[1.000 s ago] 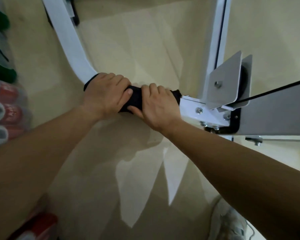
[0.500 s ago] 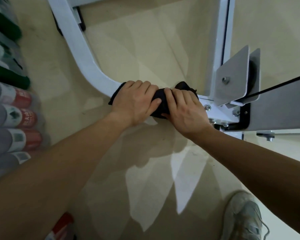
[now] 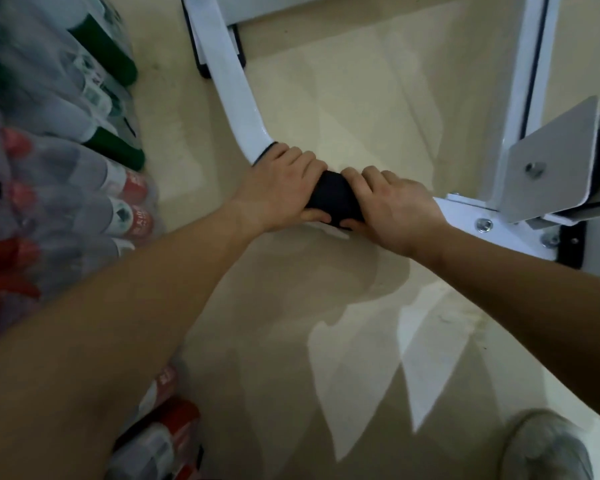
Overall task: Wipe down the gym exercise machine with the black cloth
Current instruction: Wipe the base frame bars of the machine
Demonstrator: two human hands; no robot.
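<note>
Down on the low white bar (image 3: 234, 98), the left hand (image 3: 278, 192) and right hand (image 3: 399, 213) are squeezing the cloth (image 3: 333, 199) around it, fingers (image 3: 307, 164) curled tight (the wiping step). Next, I think, both are needing to slide along the bar's bare part.

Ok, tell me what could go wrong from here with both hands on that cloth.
1. The right hand grips the black cloth close to the bolted bracket; a stroke that way could scrape knuckles on its bolts.
2. The cloth sits bunched round the white tube between the right and the left hand, so it may wipe only a narrow band.
3. The left forearm runs beside the bottles; a wide stroke might knock them.
</note>
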